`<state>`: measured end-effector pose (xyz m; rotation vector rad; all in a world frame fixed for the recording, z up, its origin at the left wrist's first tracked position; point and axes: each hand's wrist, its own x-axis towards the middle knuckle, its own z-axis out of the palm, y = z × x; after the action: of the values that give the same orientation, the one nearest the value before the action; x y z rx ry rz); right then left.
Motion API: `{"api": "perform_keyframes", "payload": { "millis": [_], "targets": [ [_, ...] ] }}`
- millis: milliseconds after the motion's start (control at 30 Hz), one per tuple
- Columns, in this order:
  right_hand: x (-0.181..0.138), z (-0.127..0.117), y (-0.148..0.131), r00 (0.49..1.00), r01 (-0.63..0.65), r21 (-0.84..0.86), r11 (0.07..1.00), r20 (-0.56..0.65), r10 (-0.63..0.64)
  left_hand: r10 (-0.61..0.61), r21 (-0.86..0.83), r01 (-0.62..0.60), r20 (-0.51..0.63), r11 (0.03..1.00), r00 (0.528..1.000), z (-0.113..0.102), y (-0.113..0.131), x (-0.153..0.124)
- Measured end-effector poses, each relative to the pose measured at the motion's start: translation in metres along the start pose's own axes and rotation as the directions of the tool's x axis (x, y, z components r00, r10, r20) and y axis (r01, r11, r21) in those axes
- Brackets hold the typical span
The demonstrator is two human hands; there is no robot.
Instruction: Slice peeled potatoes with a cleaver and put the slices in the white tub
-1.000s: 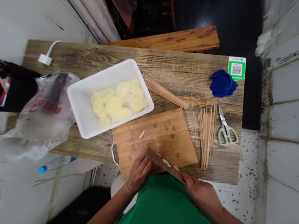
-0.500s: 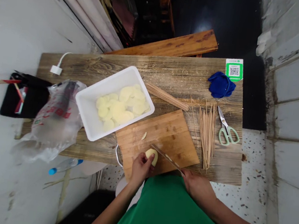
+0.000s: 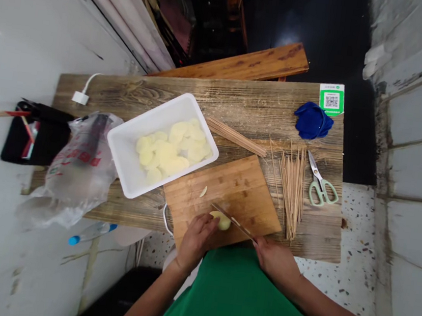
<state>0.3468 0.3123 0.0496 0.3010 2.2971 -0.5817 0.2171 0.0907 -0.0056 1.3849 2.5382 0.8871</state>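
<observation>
My left hand (image 3: 198, 233) presses its fingers on a peeled potato (image 3: 223, 221) lying on the wooden cutting board (image 3: 246, 188). In my right hand (image 3: 273, 258) is the handle of a knife (image 3: 235, 223), its blade reaching left across the board. The blade lies over the potato's far edge; whether it cuts in I cannot tell. A thin potato slice (image 3: 203, 191) rests alone on the board, beyond my left hand. Beside the board a white plastic tub (image 3: 124, 160) holds many pale potato slices (image 3: 165, 155).
Bamboo skewers (image 3: 291, 188) lie right of the board, with another bundle (image 3: 236, 136) behind it. Green-handled scissors (image 3: 319, 184), a blue cloth (image 3: 313, 121) and a QR code card (image 3: 332, 100) are at the right. A plastic bag (image 3: 79, 162) sits left of the tub.
The potato has been set down on the board under the knife, slightly to the right. My left fingers have shifted from pinching it upright to pressing on it.
</observation>
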Motion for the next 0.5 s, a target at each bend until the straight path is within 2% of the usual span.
{"api": "perform_keyframes", "payload": {
  "millis": [100, 167, 333, 500],
  "targets": [
    [0.002, 0.004, -0.001, 1.000, 0.008, -0.013, 1.000, 0.015, -0.008, 0.049, 0.003, -0.049, -0.140, 0.999, 0.989, 0.016, 0.007, -0.017],
    [0.003, 0.006, -0.001, 1.000, 0.009, -0.013, 1.000, 0.016, -0.008, 0.079, 0.013, -0.078, -0.186, 0.997, 0.979, 0.024, 0.013, -0.021],
    [0.005, 0.010, 0.002, 0.999, 0.010, -0.009, 1.000, 0.052, -0.010, 0.144, 0.055, -0.134, -0.258, 0.989, 0.955, 0.041, 0.019, -0.016],
    [0.008, 0.015, 0.006, 0.999, 0.042, -0.034, 0.999, 0.004, -0.042, 0.184, 0.027, -0.184, -0.266, 0.983, 0.946, 0.059, 0.006, -0.022]
  ]
}}
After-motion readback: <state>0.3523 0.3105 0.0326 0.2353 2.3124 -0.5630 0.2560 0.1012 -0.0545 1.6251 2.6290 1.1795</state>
